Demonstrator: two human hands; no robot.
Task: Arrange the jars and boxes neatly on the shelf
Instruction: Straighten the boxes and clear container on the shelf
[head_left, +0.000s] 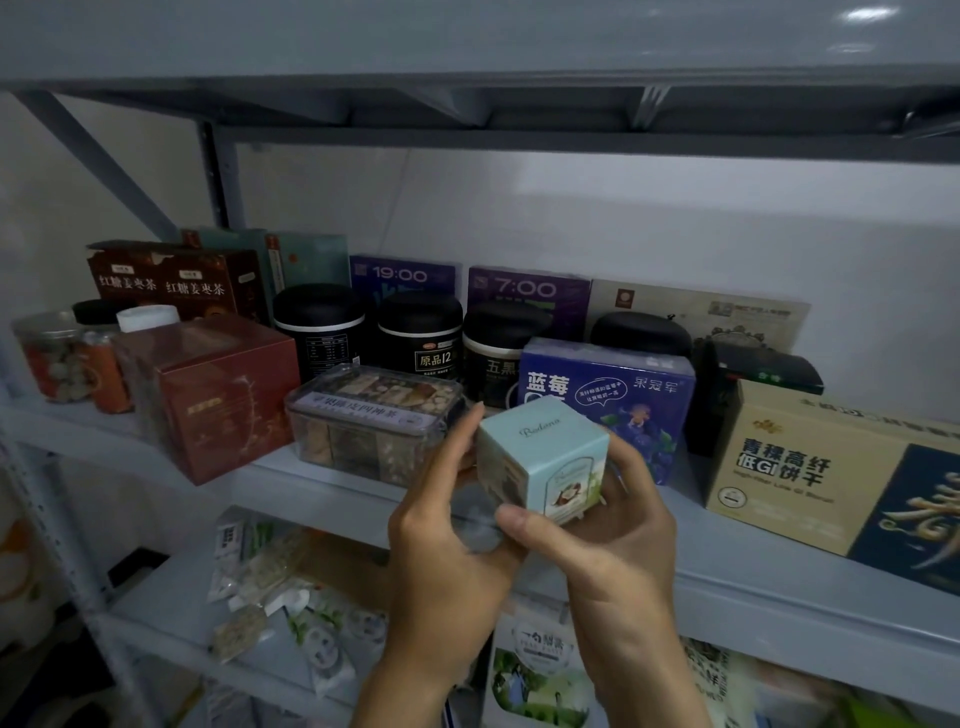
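A small pale-blue box (540, 457) is held in front of the grey shelf (753, 566), tilted, by both hands. My left hand (447, 530) grips its left side with the fingers reaching up behind it. My right hand (602, 540) holds it from below and the right, thumb across the lower front edge. Behind it on the shelf stand a clear snack tub (374, 415), a blue blueberry box (608, 400), a red box (208, 395) and three black jars (319, 327) in a row.
A beige biscuit box (831, 478) lies at the right, with a black box (748, 384) behind it. Purple and brown boxes (171, 280) line the back wall. Clear jars (52, 358) stand at the far left. Loose packets (270, 587) fill the lower shelf.
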